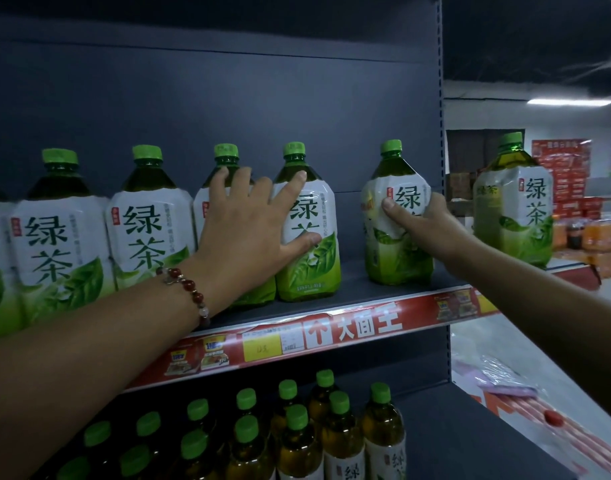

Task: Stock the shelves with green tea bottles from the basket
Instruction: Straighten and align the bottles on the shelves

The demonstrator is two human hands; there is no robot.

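Both hands reach up to the upper shelf (383,289), whose front edge carries a red price strip (297,336). Nearest the camera, the left forearm wears a beaded bracelet (189,289) at the wrist. Its left hand (248,226) is spread flat, fingers straight, pressing across two large green tea bottles at once: the fingertips lie on the shoulder of the third bottle (226,168) in the row, and the index finger and thumb rest on the label of the fourth bottle (309,258). These bottles stand upright, touching each other, along the shelf's front edge, with more bottles (148,220) of the same kind continuing toward the shelf's left end.

The right hand (425,223) grips a fifth bottle (396,209) from its right side, thumb pressed on the label front and fingers curled behind. That bottle stands upright near the right end of the shelf, apart from the fourth bottle with a bare gap of shelf between them.

Below, on the lower shelf (453,427), smaller green-capped tea bottles (297,441) are clustered toward its left and middle.

Farther off, beyond the shelf's right upright, another large green tea bottle (515,202) stands on a separate surface, with stacked red cartons (571,181) behind it.
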